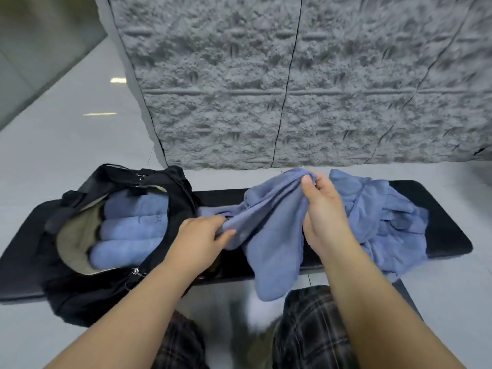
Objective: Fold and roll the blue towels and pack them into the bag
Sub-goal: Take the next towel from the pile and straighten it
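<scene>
Grey rough-textured wall panel (292,75) rises behind the bench, dark seams running down it. Pale glossy tiled floor (66,134) lies to the left and all round.

Long black padded bench (447,235) runs left to right; it carries everything.

Black fabric bag (175,187) sits on the bench's left end, mouth unzipped and facing up, tan lining showing. Its lower side sags over the near edge. Inside: rolled blue towels (127,227), at least three side by side, touching each other, packed against the bag's right wall.

Heap of loose blue towels (386,209) lies crumpled on the bench's right end, spilling toward the near edge.

One blue towel (271,235) is lifted between the hands at the bench's middle, its lower end draping over the near edge down to the person's checked dark trousers (314,328).

Left hand (202,235) pinches a low bunched part of this towel, just right of the bag. Right hand (319,206) grips the towel's top edge, thumb and fingers curled round the cloth, held higher and toward the far edge.
</scene>
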A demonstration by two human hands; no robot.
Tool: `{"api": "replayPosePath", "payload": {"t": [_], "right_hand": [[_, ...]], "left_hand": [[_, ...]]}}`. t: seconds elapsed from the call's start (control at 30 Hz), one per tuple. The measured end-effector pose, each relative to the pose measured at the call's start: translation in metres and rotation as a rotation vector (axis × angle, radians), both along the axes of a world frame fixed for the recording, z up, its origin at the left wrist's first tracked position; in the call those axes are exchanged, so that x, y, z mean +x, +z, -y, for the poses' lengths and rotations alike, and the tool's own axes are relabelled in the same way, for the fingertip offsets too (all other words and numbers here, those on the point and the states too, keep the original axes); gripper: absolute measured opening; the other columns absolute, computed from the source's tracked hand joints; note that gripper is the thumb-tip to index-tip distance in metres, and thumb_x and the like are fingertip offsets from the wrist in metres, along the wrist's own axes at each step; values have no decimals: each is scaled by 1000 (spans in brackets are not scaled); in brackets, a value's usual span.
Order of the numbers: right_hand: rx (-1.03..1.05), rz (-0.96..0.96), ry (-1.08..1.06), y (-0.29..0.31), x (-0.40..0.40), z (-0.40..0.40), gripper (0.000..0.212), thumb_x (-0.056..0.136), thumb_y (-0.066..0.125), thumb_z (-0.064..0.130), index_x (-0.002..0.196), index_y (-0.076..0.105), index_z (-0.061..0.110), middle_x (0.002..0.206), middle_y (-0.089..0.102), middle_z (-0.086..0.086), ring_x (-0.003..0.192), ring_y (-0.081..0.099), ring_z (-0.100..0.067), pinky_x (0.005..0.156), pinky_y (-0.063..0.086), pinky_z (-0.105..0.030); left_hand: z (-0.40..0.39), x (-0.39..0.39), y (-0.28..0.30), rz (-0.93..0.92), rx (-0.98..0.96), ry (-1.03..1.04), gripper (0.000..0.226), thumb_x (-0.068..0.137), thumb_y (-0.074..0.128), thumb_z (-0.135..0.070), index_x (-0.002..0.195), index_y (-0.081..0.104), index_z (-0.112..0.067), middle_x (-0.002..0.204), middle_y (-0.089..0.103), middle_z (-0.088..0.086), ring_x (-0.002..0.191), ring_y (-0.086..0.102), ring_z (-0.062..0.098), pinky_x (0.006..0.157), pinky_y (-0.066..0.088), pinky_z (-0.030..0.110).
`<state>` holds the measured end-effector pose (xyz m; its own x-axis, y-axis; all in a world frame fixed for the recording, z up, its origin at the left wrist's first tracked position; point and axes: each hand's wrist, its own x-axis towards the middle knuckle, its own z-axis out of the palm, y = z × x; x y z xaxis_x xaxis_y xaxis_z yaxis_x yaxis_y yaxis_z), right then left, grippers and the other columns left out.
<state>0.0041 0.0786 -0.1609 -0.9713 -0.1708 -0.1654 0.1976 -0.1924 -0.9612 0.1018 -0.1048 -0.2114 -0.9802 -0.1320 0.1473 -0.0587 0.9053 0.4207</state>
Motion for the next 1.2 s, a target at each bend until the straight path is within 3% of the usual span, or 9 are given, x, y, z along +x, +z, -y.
{"api": "replayPosePath", "payload": {"t": [0.1, 0.2, 0.3, 0.4, 0.53, 0.7, 0.83, 0.93, 1.2], "right_hand": [[-311, 150, -17, 37, -2, -18, 23, 102, 37, 22, 114, 55, 15, 115, 60, -11, 109, 57, -26, 100, 43, -40], [-414, 204, -54, 76, 4, -38, 36, 103, 34, 27, 134, 45, 15, 105, 60, -12, 98, 59, -25, 82, 47, -34], [-303, 160, -19, 104, 11, -59, 29, 103, 35, 27, 120, 55, 16, 118, 60, -19, 113, 55, -17, 81, 47, -35], [10, 23, 5, 129, 19, -79, 22, 101, 40, 27, 97, 55, 12, 93, 61, -20, 86, 58, -25, 96, 45, -47], [155, -175, -1, 159, 32, -97, 26, 100, 43, 18, 76, 52, 17, 73, 57, -3, 63, 54, -13, 63, 44, -28], [194, -230, 12, 187, 55, -106, 25, 101, 42, 19, 77, 49, 17, 70, 54, -3, 60, 52, -14, 53, 41, -26], [176, -257, -23, 208, 71, -113, 24, 100, 41, 19, 77, 49, 17, 75, 55, -5, 66, 52, -17, 63, 43, -31], [133, -256, -48, 215, 81, -117, 25, 100, 43, 23, 77, 50, 16, 78, 55, -7, 72, 52, -20, 73, 42, -35], [85, -345, -48, 239, 106, -119, 24, 100, 43, 23, 78, 51, 17, 79, 54, -6, 75, 51, -20, 76, 40, -36]], "left_hand": [[3, 18, 20, 158, -254, -27, 35, 90, 53, -38, 65, 34, -22, 74, 62, 4, 78, 57, 26, 63, 24, 31], [6, 37, 40, 285, -421, -74, 28, 91, 46, -41, 71, 36, -24, 85, 53, -1, 97, 52, 22, 70, 29, 31], [7, 53, 62, 304, -481, -134, 16, 88, 49, -37, 91, 48, -22, 111, 50, -3, 106, 44, 20, 76, 37, 31], [7, 64, 92, 312, -653, -138, 18, 91, 43, -27, 105, 53, -21, 125, 42, -3, 109, 42, 21, 75, 40, 32], [5, 77, 137, 305, -885, -214, 25, 91, 40, -9, 112, 51, -18, 122, 43, 1, 110, 44, 24, 81, 42, 36], [-3, 105, 175, 290, -907, -368, 24, 90, 36, -15, 110, 51, -14, 117, 47, 3, 105, 48, 26, 85, 42, 39], [-9, 126, 201, 273, -745, -314, 24, 85, 38, -11, 106, 51, -13, 112, 46, 1, 100, 49, 22, 73, 32, 27], [-4, 135, 223, 240, -708, -273, 20, 92, 41, -12, 107, 53, -14, 114, 50, 3, 102, 53, 24, 79, 41, 32], [-15, 164, 269, 324, -976, -227, 18, 94, 41, -14, 109, 50, -9, 115, 49, 9, 97, 54, 26, 75, 39, 35]]}}
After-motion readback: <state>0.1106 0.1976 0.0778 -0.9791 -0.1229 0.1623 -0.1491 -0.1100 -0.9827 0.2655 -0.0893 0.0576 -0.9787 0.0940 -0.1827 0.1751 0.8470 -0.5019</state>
